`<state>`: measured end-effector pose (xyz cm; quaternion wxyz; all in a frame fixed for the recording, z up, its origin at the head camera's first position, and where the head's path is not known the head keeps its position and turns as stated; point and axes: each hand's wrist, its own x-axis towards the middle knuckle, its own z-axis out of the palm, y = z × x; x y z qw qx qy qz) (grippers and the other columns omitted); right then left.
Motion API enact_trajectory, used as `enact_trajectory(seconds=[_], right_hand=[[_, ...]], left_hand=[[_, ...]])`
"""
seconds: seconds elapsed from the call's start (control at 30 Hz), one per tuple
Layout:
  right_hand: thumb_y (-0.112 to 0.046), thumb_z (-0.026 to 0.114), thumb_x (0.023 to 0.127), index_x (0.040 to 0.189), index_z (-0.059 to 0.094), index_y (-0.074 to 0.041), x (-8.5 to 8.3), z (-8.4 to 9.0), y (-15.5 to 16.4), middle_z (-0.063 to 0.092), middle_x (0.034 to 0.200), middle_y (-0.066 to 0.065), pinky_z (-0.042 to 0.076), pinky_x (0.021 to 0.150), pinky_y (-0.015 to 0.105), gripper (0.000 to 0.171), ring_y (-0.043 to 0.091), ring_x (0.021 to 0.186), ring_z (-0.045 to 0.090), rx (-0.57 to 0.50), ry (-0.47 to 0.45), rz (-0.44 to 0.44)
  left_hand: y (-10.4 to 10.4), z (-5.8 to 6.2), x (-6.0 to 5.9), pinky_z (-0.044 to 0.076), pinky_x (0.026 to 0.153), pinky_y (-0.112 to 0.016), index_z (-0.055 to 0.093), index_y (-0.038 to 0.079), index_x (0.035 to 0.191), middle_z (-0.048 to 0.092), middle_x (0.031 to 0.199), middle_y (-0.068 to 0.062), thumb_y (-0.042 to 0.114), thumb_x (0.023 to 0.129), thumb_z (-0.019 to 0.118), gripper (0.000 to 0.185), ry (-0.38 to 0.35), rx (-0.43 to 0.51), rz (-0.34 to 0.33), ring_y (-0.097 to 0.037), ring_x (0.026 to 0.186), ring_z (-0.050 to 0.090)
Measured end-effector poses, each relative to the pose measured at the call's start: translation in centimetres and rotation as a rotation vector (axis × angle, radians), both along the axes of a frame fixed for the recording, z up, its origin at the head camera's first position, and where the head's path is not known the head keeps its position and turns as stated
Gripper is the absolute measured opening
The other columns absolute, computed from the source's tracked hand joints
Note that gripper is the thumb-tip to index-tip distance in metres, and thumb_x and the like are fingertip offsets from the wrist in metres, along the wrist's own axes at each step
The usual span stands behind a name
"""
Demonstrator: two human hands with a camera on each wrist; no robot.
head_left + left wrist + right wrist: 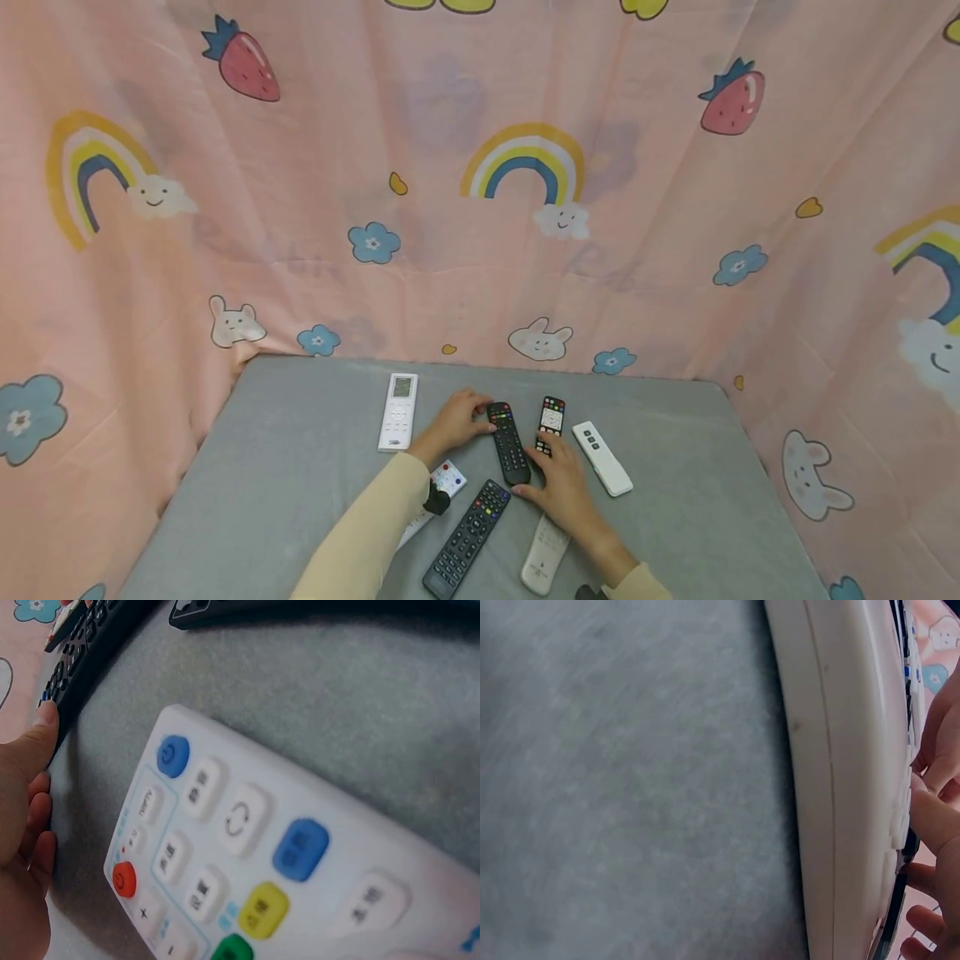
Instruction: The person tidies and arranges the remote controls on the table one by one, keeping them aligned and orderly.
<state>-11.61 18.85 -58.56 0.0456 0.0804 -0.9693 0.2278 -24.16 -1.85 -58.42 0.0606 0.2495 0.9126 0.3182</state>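
Observation:
A slim black remote control (509,442) with colored buttons near its top lies between the two hands. My left hand (459,419) pinches its upper end, thumb at the left edge and forefinger by the top corner. In the left wrist view, the thumb (46,724) presses the end of the dark remote. My right hand (562,486) holds the lower end, thumb at the bottom and forefinger along the right side. Its other fingers overlap a small black remote with white buttons (552,414), partly hiding it.
A white remote with a screen (397,412) lies at the back left, a slim white one (602,458) at the right. Nearer are a larger black remote (467,540), a cream remote (545,556) and a white remote with colored buttons (225,825), partly under the left arm. Grey cloth covers the table (697,500).

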Motion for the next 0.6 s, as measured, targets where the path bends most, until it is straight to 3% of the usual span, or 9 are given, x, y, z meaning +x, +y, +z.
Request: enact_trajectory(seconds=[0.17,0.37,0.6], right_hand=[[-0.042,0.085,0.07,0.129,0.064,-0.008,-0.2,0.1,-0.3,0.045,0.149,0.015,0.029,0.114,0.065,0.071,0.04,0.141,0.038,-0.036,0.012,0.007],[-0.033,0.086,0.07,0.128,0.064,-0.005,-0.4,0.7,-0.4,0.044,0.149,0.017,0.028,0.111,0.069,0.068,0.042,0.14,0.036,-0.142,0.057,0.026],[-0.03,0.086,0.071,0.131,0.063,-0.01,-0.8,1.8,-0.4,0.048,0.146,0.016,0.035,0.108,0.065,0.068,0.041,0.136,0.039,-0.185,0.026,0.023]], left_hand=[[0.0,0.2,0.0,0.044,0.076,-0.027,0.065,0.005,0.127,0.062,0.094,-0.006,0.025,0.082,0.08,0.051,-0.015,0.04,0.018,-0.013,0.082,0.05],[-0.3,0.8,0.0,0.044,0.074,-0.025,0.063,-0.001,0.127,0.062,0.096,-0.012,0.015,0.082,0.079,0.05,-0.098,0.2,0.052,-0.018,0.085,0.053],[-1.1,1.8,0.1,0.05,0.085,-0.031,0.062,0.0,0.127,0.063,0.102,-0.011,0.015,0.082,0.08,0.051,-0.119,0.293,0.111,-0.02,0.093,0.057]])
